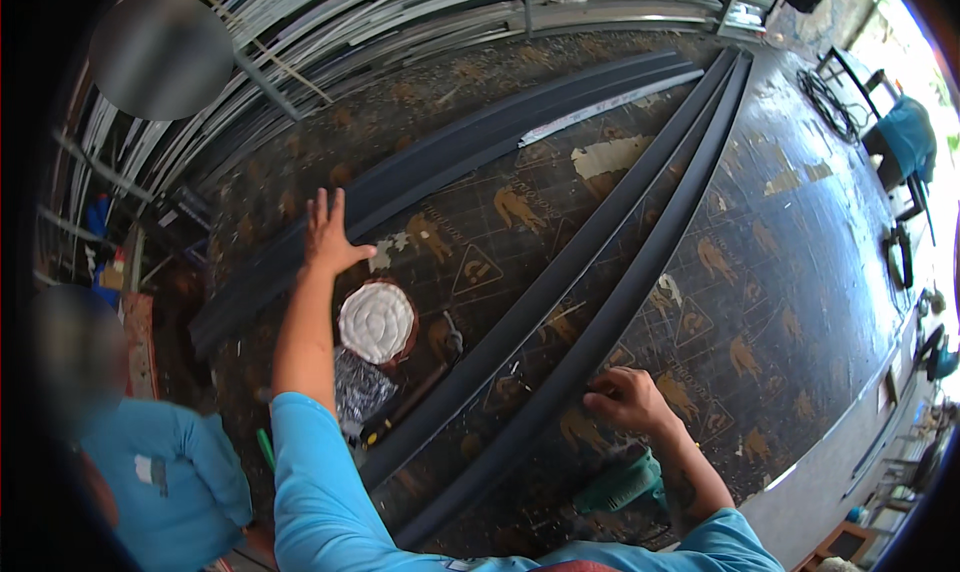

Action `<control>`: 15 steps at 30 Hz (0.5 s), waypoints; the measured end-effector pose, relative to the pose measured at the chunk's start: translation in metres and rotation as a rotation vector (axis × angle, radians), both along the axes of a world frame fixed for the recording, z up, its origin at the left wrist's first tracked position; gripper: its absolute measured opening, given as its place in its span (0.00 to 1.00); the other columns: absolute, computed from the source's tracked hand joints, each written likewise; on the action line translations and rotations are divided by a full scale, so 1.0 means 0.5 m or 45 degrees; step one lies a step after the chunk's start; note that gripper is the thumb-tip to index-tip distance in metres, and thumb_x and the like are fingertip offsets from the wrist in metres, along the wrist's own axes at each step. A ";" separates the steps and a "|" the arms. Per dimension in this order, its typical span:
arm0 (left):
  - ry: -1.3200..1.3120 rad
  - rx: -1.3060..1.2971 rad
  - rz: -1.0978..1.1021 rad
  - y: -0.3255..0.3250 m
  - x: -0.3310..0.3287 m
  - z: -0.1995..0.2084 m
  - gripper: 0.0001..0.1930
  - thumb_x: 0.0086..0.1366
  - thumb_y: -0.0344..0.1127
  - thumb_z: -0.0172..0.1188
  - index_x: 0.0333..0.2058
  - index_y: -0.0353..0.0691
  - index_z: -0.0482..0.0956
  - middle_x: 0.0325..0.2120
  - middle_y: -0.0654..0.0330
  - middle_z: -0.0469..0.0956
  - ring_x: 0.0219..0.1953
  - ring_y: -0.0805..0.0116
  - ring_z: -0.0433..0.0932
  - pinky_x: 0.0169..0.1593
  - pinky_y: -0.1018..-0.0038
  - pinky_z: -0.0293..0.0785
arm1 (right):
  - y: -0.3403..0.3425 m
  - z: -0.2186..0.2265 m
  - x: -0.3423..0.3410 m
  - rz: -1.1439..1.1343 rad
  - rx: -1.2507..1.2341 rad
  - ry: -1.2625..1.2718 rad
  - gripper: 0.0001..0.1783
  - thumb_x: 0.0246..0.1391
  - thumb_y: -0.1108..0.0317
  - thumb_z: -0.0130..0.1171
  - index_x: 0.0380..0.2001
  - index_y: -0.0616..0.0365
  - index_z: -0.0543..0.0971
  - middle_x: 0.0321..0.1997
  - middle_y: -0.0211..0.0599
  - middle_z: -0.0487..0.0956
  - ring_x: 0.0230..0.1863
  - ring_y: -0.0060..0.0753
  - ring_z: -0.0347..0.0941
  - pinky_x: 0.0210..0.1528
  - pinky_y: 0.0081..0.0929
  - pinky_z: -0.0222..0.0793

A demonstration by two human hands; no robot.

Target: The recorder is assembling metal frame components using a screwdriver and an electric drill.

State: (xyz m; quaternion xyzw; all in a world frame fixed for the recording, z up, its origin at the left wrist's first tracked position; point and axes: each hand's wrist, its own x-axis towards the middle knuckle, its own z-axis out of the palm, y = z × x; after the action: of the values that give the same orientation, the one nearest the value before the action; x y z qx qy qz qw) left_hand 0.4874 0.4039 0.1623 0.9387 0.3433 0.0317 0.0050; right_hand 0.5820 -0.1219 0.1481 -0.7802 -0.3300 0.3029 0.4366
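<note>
Fingers [322, 210] stand splayed on the left hand [328, 246], at the dark stacked profiles [420, 177] left of centre — touching or not, I can't tell. Right hand [632, 402], lower right, is curled, its contents hidden. Two long dark bars [592, 360] slant between the hands — a green power tool [625, 484] lies at the frame's bottom.

Metal lengths [430, 47] are stacked on a rack [527, 7] beyond the table's [810, 302] far edge. A black cable [828, 109] is left coiled toward the far right corner. Nearer the left edge, a round white object [376, 322] is set beside a crinkled plastic bag [362, 390]. A blue-shirted person [165, 482] is seen past that edge.
</note>
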 end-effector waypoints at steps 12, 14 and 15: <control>0.238 -0.163 -0.184 0.079 0.110 -0.004 0.64 0.28 0.44 0.81 0.66 0.44 0.52 0.59 0.47 0.63 0.62 0.47 0.63 0.64 0.58 0.61 | -0.021 -0.058 -0.008 0.027 0.186 -0.221 0.12 0.43 0.65 0.72 0.23 0.57 0.78 0.26 0.35 0.76 0.30 0.41 0.74 0.35 0.35 0.68; 0.160 -0.103 -0.202 0.073 0.102 -0.004 0.61 0.30 0.43 0.80 0.65 0.42 0.52 0.58 0.46 0.65 0.60 0.45 0.65 0.61 0.59 0.64 | -0.023 -0.062 -0.009 0.048 0.225 -0.258 0.12 0.42 0.65 0.72 0.23 0.57 0.77 0.26 0.35 0.76 0.30 0.40 0.74 0.35 0.35 0.68; 0.137 -0.101 -0.214 0.071 0.100 -0.007 0.61 0.30 0.43 0.80 0.65 0.42 0.52 0.58 0.46 0.65 0.60 0.45 0.65 0.61 0.59 0.64 | -0.024 -0.064 -0.009 0.034 0.228 -0.256 0.12 0.43 0.65 0.72 0.23 0.56 0.77 0.25 0.35 0.75 0.30 0.41 0.73 0.36 0.35 0.68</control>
State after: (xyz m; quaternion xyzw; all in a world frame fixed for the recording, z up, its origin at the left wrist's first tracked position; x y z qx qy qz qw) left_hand 0.5373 0.4392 0.1589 0.9636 0.2641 -0.0328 0.0264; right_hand 0.5775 -0.1338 0.1161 -0.7601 -0.4081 0.1983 0.4652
